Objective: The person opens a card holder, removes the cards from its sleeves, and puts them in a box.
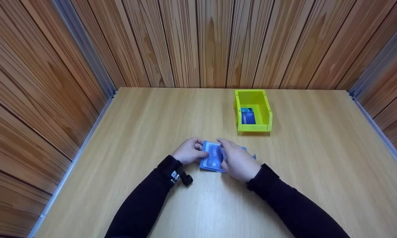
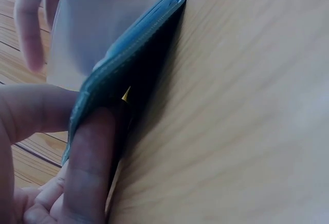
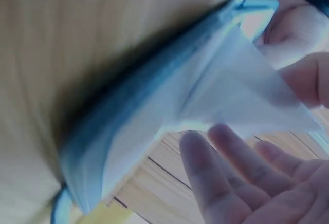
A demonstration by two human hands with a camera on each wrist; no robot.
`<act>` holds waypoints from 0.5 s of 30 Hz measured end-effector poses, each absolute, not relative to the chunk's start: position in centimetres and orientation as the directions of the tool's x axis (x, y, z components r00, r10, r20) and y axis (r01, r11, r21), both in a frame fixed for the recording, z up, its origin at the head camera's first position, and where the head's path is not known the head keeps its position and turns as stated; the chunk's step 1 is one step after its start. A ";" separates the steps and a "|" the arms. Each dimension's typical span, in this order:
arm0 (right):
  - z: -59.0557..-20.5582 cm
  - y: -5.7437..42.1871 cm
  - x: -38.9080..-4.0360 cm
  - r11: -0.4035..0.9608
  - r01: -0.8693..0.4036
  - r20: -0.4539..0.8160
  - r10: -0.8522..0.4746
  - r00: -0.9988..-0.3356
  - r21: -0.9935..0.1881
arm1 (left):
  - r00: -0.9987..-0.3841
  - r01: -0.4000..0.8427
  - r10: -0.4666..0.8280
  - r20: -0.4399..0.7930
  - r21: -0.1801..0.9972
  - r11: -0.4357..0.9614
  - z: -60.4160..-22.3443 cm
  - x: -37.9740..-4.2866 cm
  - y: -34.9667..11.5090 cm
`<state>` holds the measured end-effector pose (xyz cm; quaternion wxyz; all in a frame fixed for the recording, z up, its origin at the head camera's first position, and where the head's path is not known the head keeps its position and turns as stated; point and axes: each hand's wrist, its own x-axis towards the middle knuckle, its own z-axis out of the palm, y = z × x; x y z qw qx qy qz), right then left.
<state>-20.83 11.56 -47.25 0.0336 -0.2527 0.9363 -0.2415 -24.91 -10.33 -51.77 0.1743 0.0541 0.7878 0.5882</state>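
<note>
A blue card holder with clear plastic sleeves lies open on the table in front of me. Its stitched edge shows in the left wrist view, and a small strap sticks out on its right. My left hand pinches the holder's left edge, thumb on top and fingers beneath. Over the holder's right part is my right hand, its fingers fairly straight beside a raised clear sleeve. The right thumb touches that sleeve. Much of the holder's right half is hidden under the hand.
A yellow-green open-front bin stands behind the holder, slightly to the right. Inside it, on the left, lies a blue card-like item. Wood-plank walls border the table at the back and sides.
</note>
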 end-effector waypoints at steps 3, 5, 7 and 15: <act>-46.8 12.3 -21.2 0.755 -0.478 0.107 -0.485 -0.868 -0.449 | -0.928 -0.143 0.291 -0.231 0.945 0.294 -51.7 -24.9 -10.3; -46.5 13.0 -21.4 0.768 -0.475 0.118 -0.474 -0.872 -0.429 | -0.923 -0.164 0.295 -0.248 0.946 0.281 -51.6 -24.9 -10.3; -46.3 13.6 -21.7 0.791 -0.448 0.108 -0.446 -0.889 -0.417 | -0.921 -0.166 0.297 -0.250 0.945 0.280 -51.6 -24.9 -10.3; -47.1 15.0 -22.4 0.835 -0.439 -0.022 -0.472 -0.881 -0.333 | -0.922 -0.158 0.297 -0.250 0.940 0.302 -51.7 -24.9 -10.5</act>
